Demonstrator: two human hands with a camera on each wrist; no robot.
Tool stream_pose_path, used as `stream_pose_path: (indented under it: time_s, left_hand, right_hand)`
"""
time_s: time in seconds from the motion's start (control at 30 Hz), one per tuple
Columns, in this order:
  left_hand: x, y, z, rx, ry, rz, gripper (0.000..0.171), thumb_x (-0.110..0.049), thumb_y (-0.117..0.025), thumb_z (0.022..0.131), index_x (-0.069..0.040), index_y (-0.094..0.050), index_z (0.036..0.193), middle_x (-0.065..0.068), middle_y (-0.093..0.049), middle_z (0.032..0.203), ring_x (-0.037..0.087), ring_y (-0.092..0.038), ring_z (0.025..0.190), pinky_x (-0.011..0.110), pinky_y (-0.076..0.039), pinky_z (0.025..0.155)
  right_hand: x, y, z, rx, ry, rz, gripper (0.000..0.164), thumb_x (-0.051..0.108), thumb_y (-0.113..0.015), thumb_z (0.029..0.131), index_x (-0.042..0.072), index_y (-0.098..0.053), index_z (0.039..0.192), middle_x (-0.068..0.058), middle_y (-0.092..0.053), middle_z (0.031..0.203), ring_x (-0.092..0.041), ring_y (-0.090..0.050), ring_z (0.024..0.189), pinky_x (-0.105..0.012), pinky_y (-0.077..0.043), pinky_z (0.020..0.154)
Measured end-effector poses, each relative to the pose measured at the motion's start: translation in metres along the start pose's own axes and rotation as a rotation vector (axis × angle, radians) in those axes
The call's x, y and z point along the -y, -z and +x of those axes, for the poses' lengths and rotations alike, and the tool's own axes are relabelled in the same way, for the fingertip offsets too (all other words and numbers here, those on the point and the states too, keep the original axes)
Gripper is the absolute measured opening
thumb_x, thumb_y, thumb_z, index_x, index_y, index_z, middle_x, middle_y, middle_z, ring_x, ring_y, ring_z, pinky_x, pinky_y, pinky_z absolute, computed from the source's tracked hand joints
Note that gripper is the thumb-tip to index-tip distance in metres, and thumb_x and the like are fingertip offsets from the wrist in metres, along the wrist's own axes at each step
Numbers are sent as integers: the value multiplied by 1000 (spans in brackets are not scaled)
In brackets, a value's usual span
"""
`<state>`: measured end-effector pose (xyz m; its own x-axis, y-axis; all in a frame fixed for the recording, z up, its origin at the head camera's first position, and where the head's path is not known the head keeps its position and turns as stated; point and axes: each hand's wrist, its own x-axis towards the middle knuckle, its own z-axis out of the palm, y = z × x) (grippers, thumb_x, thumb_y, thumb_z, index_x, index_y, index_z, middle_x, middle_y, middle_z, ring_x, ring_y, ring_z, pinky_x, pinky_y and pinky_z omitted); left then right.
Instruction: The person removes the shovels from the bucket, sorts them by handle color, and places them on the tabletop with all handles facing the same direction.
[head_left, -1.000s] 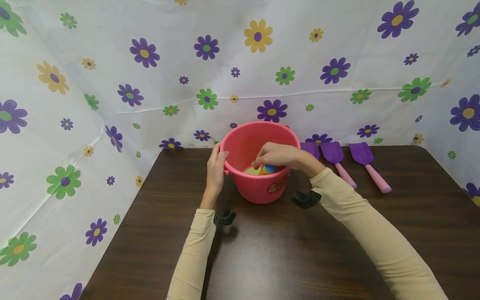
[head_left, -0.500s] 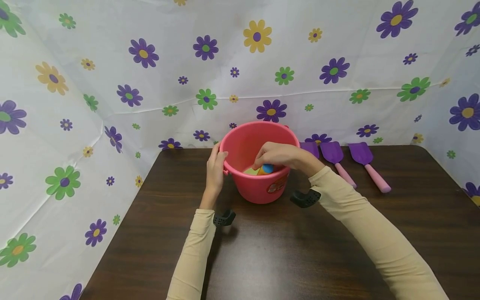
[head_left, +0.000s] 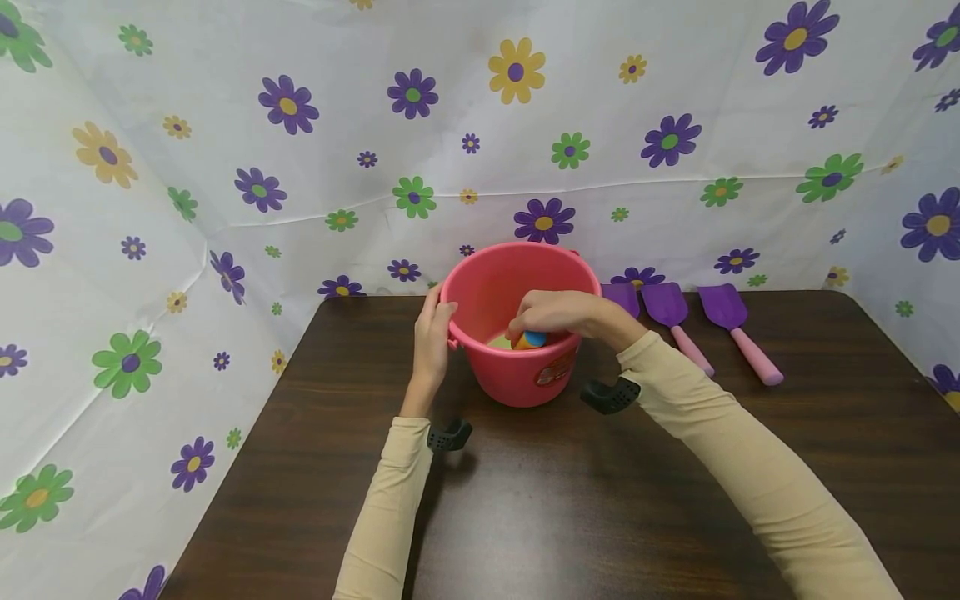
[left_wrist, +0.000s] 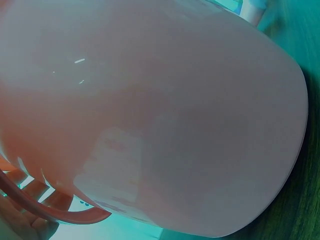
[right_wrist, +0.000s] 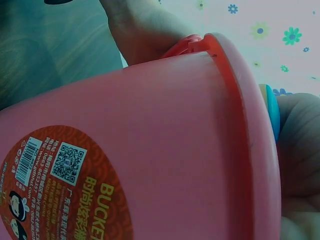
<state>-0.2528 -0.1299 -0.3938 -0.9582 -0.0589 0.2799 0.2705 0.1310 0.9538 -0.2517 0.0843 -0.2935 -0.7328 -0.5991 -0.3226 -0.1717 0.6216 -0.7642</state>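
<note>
A pink bucket (head_left: 517, 379) stands upright at the back middle of the table. My left hand (head_left: 431, 337) holds its left rim, thumb over the lip; in the left wrist view the fingers show beside the bucket's handle (left_wrist: 55, 212). Inside the bucket, the curled fingers of my right hand (head_left: 561, 312) are around a blue-and-orange object (head_left: 534, 339), whose kind I cannot tell. Its blue edge (right_wrist: 273, 110) shows above the rim in the right wrist view, near the palm. A pale yellow-green patch (head_left: 498, 342) shows beside it, and the near wall hides the rest.
Purple toy shovels with pink handles lie right of the bucket: one partly hidden shovel (head_left: 621, 297), a middle shovel (head_left: 667, 305) and a right shovel (head_left: 724, 308). Behind the dark wooden table (head_left: 495, 517) hangs a flowered sheet (head_left: 322, 50).
My right hand has sunk slightly in the bucket, its fingers closing over the blue-and-orange object, which has tilted a little. My left hand and the bucket stay in place.
</note>
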Motion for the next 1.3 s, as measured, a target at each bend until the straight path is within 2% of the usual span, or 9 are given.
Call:
stream_pose_path:
  time_s: [0.1, 0.37, 0.5, 0.73, 0.87, 1.03, 1.3]
  left_hand:
    - [0, 0, 1, 1, -4, 1, 54, -32, -48, 99, -14, -53, 149, 27, -62, 102, 10, -45, 56, 23, -43, 53]
    - [1, 1, 0, 7, -4, 2, 55, -33, -48, 99, -14, -52, 150, 21, -65, 115, 12, -47, 61, 23, -44, 56]
    - [1, 1, 0, 9, -4, -6, 55, -32, -48, 99, -14, -51, 151, 23, -64, 113, 11, -47, 61, 21, -44, 56]
    - [1, 1, 0, 4, -5, -6, 55, -32, -47, 99, -14, -52, 151, 28, -61, 103, 9, -46, 58, 21, -43, 55]
    - [1, 1, 1, 3, -9, -3, 55, -32, -47, 99, -13, -52, 150, 26, -63, 108, 10, -45, 59, 21, -43, 54]
    - [1, 1, 1, 0, -9, 2, 55, -32, -47, 98, -14, -53, 149, 24, -64, 111, 11, -46, 60, 21, -43, 55]
    - [1, 0, 1, 1, -1, -14, 54, -33, -47, 97, -15, -54, 148, 31, -57, 98, 11, -45, 57, 21, -41, 52]
  right_hand:
    - [0, 0, 0, 5, 6, 9, 24, 16, -63, 91, 8, -68, 69, 1, -56, 61, -12, -53, 57, -23, -44, 59]
    - [-4, 2, 2, 2, 67, 50, 19, 17, -67, 88, 3, -78, 82, 0, -60, 64, -14, -54, 62, -24, -46, 62]
    - [-7, 3, 2, 7, 86, 86, 19, 15, -67, 89, 0, -80, 86, -2, -61, 65, -14, -55, 62, -24, -46, 61]
    - [-7, 3, 2, -14, 67, 112, 22, 15, -69, 89, -3, -80, 94, -7, -65, 71, -14, -56, 63, -23, -48, 61]
    - [-8, 3, 2, -46, 63, 105, 26, 16, -69, 89, -4, -80, 102, -5, -67, 74, -15, -57, 66, -24, -48, 61]
    - [-8, 3, 0, -64, 48, 137, 27, 16, -69, 91, -4, -80, 105, -4, -68, 74, -15, -56, 65, -22, -46, 59]
    - [-8, 3, -5, -127, 51, 180, 28, 13, -68, 91, -7, -78, 108, -9, -75, 87, -18, -61, 72, -24, -52, 64]
